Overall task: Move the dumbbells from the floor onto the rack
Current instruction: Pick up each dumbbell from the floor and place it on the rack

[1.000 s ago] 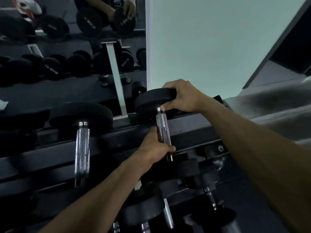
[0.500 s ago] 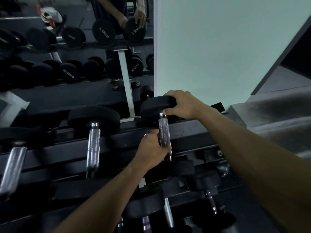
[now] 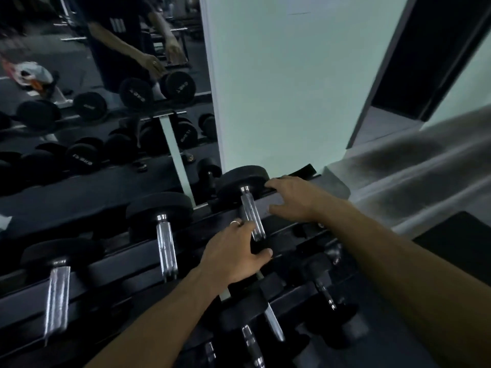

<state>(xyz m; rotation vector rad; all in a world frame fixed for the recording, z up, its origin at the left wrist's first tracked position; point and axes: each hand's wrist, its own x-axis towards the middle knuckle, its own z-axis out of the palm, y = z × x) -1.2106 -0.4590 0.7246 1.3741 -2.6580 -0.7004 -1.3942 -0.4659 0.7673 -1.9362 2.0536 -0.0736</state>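
A black dumbbell with a chrome handle lies at the right end of the rack's top tier, its far head against the mirror edge. My left hand lies loosely over the dumbbell's near end, fingers beside the handle and thumb spread below it; the near head is hidden under it. Just right of the far head is my right hand, fingers spread and its fingertips at the head's edge, no longer wrapped on it.
Two more dumbbells lie to the left on the top tier. Smaller dumbbells fill the lower tier. A mirror stands behind the rack, a pale wall to its right, and a grey step at far right.
My right hand has come off the far head and opened beside it. My left hand has let go of the handle and slid toward the near end. The view has shifted.
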